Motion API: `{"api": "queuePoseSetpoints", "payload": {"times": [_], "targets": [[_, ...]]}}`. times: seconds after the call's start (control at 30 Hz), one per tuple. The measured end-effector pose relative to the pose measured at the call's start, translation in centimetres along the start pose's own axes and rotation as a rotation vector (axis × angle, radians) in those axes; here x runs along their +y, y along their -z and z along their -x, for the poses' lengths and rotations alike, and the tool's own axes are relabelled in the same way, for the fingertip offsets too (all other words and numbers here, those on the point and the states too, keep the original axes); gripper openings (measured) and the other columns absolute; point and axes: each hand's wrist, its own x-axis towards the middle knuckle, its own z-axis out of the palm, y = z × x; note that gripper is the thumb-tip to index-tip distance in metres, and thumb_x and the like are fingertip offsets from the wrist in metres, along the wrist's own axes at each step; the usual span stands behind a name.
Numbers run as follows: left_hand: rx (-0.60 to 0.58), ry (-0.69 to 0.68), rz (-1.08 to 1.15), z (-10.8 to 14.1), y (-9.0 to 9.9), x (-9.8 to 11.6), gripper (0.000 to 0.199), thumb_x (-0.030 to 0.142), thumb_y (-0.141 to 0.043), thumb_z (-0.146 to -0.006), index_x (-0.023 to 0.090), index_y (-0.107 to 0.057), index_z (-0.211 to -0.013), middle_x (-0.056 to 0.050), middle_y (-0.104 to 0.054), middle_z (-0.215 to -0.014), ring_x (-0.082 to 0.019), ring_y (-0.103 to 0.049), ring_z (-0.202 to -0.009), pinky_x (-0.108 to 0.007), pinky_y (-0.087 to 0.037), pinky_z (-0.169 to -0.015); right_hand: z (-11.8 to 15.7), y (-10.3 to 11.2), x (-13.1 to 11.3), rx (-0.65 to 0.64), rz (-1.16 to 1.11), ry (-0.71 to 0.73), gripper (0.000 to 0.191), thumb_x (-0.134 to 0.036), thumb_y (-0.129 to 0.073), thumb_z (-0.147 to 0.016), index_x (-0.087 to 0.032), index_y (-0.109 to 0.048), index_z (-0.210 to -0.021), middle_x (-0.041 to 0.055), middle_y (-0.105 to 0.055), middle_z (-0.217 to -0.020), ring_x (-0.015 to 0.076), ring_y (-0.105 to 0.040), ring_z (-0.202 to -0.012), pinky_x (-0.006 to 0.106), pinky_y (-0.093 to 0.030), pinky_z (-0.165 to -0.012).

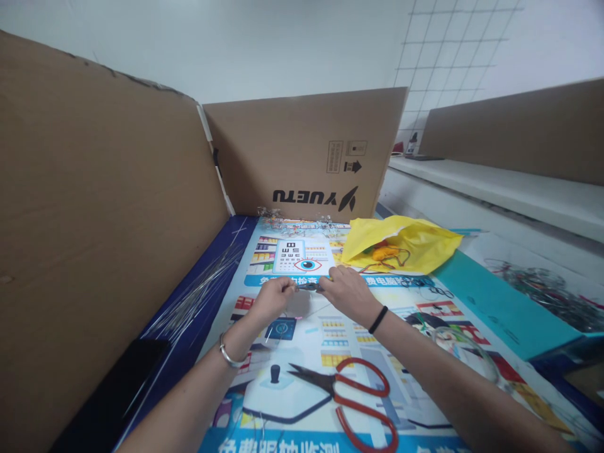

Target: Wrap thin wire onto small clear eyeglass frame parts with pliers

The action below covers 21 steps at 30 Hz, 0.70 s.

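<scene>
Near the middle of the printed sheet, my right hand is closed around small pliers, whose dark jaws point left. My left hand is pinched just left of the jaws, on something thin that looks like wire; its shape is too small to make out. Below the hands lie red-handled scissors, blades pointing left. A yellow bag with orange material in its opening lies beyond my right hand.
Long thin wires lie on the blue left edge, near a black flat object. Cardboard panels stand at the left and back. Tangled wires lie at the right, with a clear round dish beside my right forearm.
</scene>
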Motion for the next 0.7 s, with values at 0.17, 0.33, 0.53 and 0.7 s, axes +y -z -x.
{"api": "queuePoseSetpoints", "payload": {"times": [0.17,0.33,0.53,0.7], "targets": [[0.011,0.001,-0.005,-0.2,-0.2,-0.5,0.016,0.02,-0.042,-0.07,0.017,-0.054,-0.059,0.003,-0.048,-0.052,-0.012,-0.046,-0.055,-0.021,-0.034,-0.052,0.2,-0.1,-0.1,-0.025,0.005,-0.009,0.016,-0.036,-0.057,-0.08,-0.02,-0.059,-0.082,0.0047,-0.054,-0.076,0.018,-0.046,-0.074,0.029,-0.024,-0.062],[0.021,0.039,0.07,-0.1,-0.2,-0.2,0.015,0.025,-0.044,-0.069,0.017,-0.052,-0.059,0.004,-0.046,-0.051,-0.011,-0.043,-0.049,-0.022,-0.032,-0.05,0.4,-0.2,-0.4,-0.04,-0.016,-0.052,0.019,-0.039,-0.054,-0.082,-0.021,-0.058,-0.082,0.0043,-0.054,-0.077,0.0172,-0.048,-0.073,0.028,-0.025,-0.061],[-0.01,0.087,0.289,0.1,-0.2,0.7,0.013,0.027,-0.046,-0.068,0.016,-0.049,-0.062,0.005,-0.042,-0.051,-0.008,-0.038,-0.044,-0.02,-0.028,-0.045,0.6,-0.2,-0.7,-0.099,-0.093,-0.186,0.017,-0.038,-0.053,-0.082,-0.022,-0.057,-0.084,0.003,-0.056,-0.08,0.0152,-0.051,-0.073,0.025,-0.026,-0.057],[-0.021,0.11,0.308,0.2,-0.1,0.9,0.016,0.03,-0.049,-0.068,0.015,-0.052,-0.063,0.004,-0.045,-0.051,-0.008,-0.041,-0.044,-0.02,-0.03,-0.045,0.6,0.3,-0.8,-0.151,-0.133,-0.204,0.021,-0.04,-0.047,-0.085,-0.021,-0.057,-0.087,0.004,-0.058,-0.083,0.0157,-0.052,-0.078,0.024,-0.03,-0.061]]}}
